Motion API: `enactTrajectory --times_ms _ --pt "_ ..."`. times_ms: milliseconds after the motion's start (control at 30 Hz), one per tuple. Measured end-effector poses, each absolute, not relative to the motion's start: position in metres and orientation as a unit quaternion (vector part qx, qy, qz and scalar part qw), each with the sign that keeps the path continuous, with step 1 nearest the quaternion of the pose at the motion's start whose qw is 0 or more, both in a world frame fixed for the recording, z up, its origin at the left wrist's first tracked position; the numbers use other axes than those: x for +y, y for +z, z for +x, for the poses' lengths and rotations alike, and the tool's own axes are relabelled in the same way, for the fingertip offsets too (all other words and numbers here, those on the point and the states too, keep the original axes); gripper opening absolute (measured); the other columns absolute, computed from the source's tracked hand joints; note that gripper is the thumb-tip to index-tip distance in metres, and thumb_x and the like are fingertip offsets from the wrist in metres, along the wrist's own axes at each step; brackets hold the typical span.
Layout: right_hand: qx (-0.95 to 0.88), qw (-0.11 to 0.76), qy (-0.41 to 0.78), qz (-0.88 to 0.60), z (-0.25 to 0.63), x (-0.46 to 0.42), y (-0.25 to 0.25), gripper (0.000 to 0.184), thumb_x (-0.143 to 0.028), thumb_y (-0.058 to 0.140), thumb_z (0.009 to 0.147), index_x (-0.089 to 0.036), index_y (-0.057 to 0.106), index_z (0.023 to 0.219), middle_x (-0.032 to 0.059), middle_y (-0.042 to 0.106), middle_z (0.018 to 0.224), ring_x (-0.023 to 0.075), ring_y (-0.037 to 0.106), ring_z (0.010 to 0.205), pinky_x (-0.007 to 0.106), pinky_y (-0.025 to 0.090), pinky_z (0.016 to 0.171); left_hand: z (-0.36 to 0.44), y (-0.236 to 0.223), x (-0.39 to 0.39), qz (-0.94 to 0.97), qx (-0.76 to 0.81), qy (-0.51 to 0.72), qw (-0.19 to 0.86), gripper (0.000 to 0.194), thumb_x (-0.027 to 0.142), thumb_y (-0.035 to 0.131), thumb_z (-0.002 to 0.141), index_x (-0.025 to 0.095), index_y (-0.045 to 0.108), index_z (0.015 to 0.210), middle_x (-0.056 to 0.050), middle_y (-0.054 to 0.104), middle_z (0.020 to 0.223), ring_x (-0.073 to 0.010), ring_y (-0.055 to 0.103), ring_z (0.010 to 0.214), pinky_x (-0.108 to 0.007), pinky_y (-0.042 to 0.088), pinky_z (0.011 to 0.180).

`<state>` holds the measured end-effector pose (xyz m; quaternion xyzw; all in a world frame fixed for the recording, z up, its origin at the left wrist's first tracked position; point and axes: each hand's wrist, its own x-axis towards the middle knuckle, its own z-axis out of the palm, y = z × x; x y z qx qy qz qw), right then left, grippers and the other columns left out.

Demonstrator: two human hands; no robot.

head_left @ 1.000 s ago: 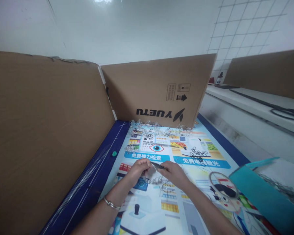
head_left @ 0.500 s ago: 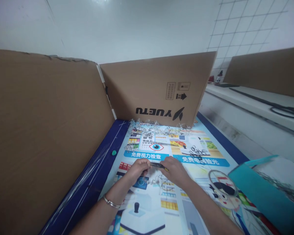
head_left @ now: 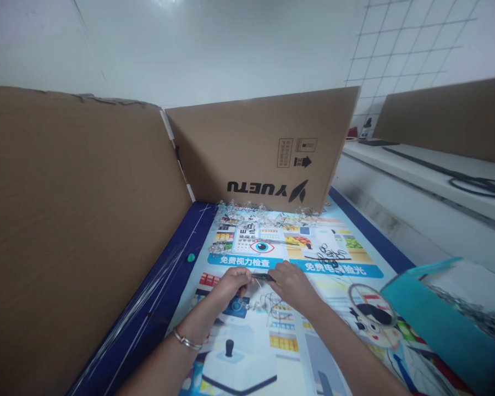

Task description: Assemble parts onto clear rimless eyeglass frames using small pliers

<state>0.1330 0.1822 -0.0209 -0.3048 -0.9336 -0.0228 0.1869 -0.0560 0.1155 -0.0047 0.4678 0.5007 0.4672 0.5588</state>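
My right hand (head_left: 293,285) is closed round a pair of dark-jawed pliers (head_left: 263,276), its fingers hiding most of the handles. The jaws point left and reach the fingertips of my left hand (head_left: 236,281), which is pinched shut. A thin pale wire (head_left: 259,284) curves out by the jaws and seems to run into the left pinch; its end is hidden. Just below both hands, a loose tangle of thin wire loops with clear bead-like bits (head_left: 274,306) lies on the printed sheet (head_left: 247,352).
Clear beaded pieces (head_left: 247,208) line the foot of the back cardboard panel (head_left: 247,148). Several black loops (head_left: 331,254) lie ahead on the right. A hoop (head_left: 371,305) and a teal box of dark wire pieces (head_left: 433,308) are at right. Another cardboard panel (head_left: 74,220) stands at left.
Both hands stay nearly in place with the pliers between them. The pale wire by the jaws now shows more clearly, and the camera view has shifted slightly.
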Motion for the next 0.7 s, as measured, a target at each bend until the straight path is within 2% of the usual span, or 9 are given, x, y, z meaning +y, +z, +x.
enactTrajectory --times_ms 200,467,567,700 --pt "-0.931 0.169 -0.001 -0.324 0.132 0.183 -0.024 0.018 -0.032 0.047 0.084 -0.021 0.060 0.086 0.0039 0.058 0.079 0.0171 0.050 0.080 0.028 0.035 0.072 -0.056 -0.003 0.115 0.464 0.502 0.465 0.562 0.021 0.033 0.056 0.066 0.014 0.053 0.059 0.004 0.044 0.048 -0.0053 0.036 0.035 -0.020 0.023 0.038" --pt "-0.931 0.158 0.114 -0.309 0.134 0.183 -0.018 0.026 -0.039 0.042 0.085 -0.022 0.061 0.090 0.0028 0.058 0.078 0.0152 0.050 0.080 0.024 0.036 0.068 -0.056 -0.001 0.115 0.462 0.502 0.455 0.572 0.022 0.033 0.058 0.065 0.014 0.052 0.057 0.003 0.048 0.049 -0.0051 0.037 0.036 -0.020 0.025 0.039" --pt "-0.937 0.160 0.105 -0.293 0.136 0.183 -0.014 0.027 -0.040 0.042 0.085 -0.021 0.062 0.088 0.0032 0.056 0.078 0.0157 0.049 0.079 0.026 0.035 0.069 -0.057 -0.003 0.115 0.458 0.491 0.454 0.586 0.023 0.033 0.059 0.066 0.013 0.052 0.058 0.003 0.049 0.051 -0.0050 0.038 0.036 -0.020 0.025 0.039" --pt "-0.941 0.170 0.037 -0.290 0.138 0.181 -0.012 0.024 -0.039 0.046 0.084 -0.021 0.061 0.091 0.0042 0.055 0.080 0.0175 0.047 0.081 0.029 0.034 0.072 -0.061 -0.008 0.115 0.450 0.483 0.440 0.608 0.023 0.035 0.058 0.069 0.013 0.054 0.065 0.001 0.052 0.057 -0.0050 0.041 0.038 -0.019 0.027 0.040"
